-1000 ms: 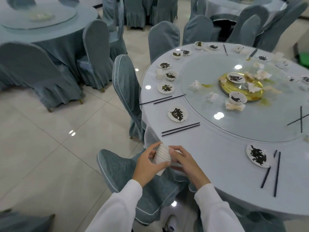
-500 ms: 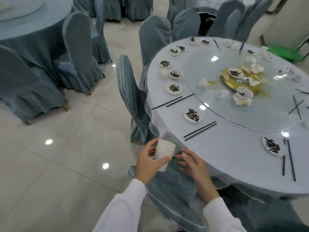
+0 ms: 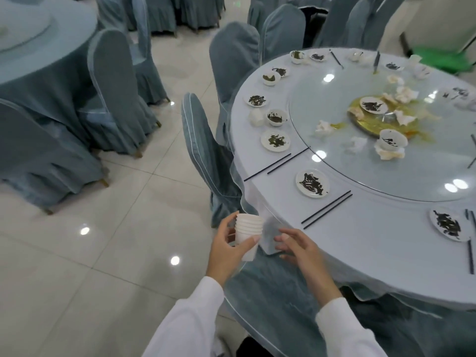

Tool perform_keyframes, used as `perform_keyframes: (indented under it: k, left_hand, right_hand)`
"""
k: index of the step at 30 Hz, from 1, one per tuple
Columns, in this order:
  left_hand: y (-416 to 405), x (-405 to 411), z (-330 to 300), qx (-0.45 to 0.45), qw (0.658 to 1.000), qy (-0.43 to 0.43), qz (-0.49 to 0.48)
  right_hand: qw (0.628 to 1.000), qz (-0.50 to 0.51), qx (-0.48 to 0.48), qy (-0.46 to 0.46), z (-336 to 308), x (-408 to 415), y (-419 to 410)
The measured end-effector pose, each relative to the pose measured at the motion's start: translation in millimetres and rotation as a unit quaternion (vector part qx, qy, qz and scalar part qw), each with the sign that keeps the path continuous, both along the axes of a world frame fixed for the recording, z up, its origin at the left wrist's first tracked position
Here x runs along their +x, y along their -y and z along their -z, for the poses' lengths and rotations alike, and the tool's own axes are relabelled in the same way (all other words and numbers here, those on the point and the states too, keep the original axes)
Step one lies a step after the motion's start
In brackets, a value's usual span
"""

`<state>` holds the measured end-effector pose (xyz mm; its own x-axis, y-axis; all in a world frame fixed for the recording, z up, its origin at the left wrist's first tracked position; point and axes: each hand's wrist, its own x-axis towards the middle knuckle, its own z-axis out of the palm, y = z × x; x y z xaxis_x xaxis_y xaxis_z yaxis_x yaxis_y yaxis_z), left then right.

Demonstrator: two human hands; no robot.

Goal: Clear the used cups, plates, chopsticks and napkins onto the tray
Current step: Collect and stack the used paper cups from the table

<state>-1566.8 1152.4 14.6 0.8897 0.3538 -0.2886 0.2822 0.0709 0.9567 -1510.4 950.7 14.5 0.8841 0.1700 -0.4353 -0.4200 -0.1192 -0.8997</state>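
Your left hand (image 3: 230,249) grips a stack of white cups (image 3: 248,234) off the table's near-left edge, above the floor and beside the covered chair (image 3: 278,300) below you. The stack stands nearly upright, its long axis vertical with a slight lean, mouths facing up and the rims nested at the top. Your thumb crosses the front of the lowest cup and your fingers curl round the far side; the wrist is bent inward and the white sleeve (image 3: 190,320) runs down to the bottom of the view.

Your right hand (image 3: 300,249) hovers just beside the stack, apart from it, fingers loosely spread and relaxed, holding nothing, the palm turned toward the cups. It sits over the drooping hem of the tablecloth (image 3: 360,243).

On the round table, a soiled plate (image 3: 312,182) lies near the near-left edge, with a pair of black chopsticks (image 3: 326,210) lying slantwise just in front of it and another pair (image 3: 277,164) behind it, pointing toward the glass turntable (image 3: 386,161). A second soiled plate (image 3: 448,224) sits toward the right edge. Crumpled napkins (image 3: 323,127) and a small bowl (image 3: 392,140) rest on the turntable around a gold dish (image 3: 373,123). More small plates and bowls follow the far-left rim.
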Motion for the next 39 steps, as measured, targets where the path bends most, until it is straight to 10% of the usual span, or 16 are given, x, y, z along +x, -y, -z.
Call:
perform_keyframes:
  k: [39]
  left_hand:
    - [-307, 268, -18, -0.027, 0.989, 0.02, 0.141]
  right_hand:
    - [0.987, 0.134, -0.088, 0.013, 0, 201, -289]
